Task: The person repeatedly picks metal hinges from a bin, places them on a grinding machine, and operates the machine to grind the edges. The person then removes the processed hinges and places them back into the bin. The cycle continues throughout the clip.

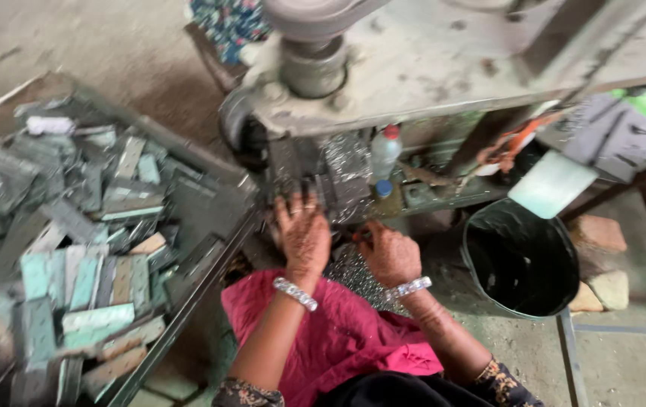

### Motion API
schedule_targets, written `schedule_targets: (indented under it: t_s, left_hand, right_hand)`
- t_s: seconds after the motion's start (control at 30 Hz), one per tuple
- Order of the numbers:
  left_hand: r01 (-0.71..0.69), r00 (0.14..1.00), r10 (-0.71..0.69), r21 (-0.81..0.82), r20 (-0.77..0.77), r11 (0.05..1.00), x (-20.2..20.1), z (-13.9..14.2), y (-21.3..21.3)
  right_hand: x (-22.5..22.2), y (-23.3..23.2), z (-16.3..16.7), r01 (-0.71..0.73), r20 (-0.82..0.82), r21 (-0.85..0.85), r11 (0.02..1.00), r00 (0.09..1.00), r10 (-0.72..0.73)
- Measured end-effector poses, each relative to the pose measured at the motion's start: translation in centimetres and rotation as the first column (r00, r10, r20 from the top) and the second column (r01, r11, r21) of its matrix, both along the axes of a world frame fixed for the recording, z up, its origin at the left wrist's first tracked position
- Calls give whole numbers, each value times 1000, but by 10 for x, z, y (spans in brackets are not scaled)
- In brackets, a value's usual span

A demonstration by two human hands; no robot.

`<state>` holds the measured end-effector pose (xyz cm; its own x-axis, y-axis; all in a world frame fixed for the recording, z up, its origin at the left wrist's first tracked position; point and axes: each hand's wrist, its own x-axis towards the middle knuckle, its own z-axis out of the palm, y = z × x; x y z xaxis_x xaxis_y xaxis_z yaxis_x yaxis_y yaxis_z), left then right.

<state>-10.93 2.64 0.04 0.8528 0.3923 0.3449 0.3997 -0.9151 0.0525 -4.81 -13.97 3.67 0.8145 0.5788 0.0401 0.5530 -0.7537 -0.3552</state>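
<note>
Machine (413,60): big grey metal press w/ belt wheel on top, fills upper centre; its low work slot sits right in front of the seated person, so both hands reach it w/o stretching.
Tray (210,256): wide metal bin at person's left, heaped w/ flat greenish plates (74,264); close beside the left arm, prob. for easy grabbing.
Bucket (523,260): black, mouth open, just right of right arm, under machine edge.
Bottle (385,151): small clear one, red cap, upright in machine recess.
Left hand (304,234): palm down, fingers spread, flat at slot; nothing gripped that I can see.
Right hand (391,252): curled, knuckles up, near slot; blurred, can't tell if it holds a part.
Arms: both forward, elbows bent, over pink cloth (338,332) on lap.
</note>
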Motion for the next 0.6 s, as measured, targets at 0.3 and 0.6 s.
schedule_targets:
  t_s: [0.3, 0.6]
  left_hand:
    - [-191, 976, 192, 22, -106, 981, 47, 2, 16]
    - [-167, 983, 164, -23, -79, 986, 35, -4, 16]
  right_hand:
    - [22, -18, -90, -57, -38, -72, 996, 998, 55]
    - [13, -33, -129, -53, -320, -85, 995, 947, 23]
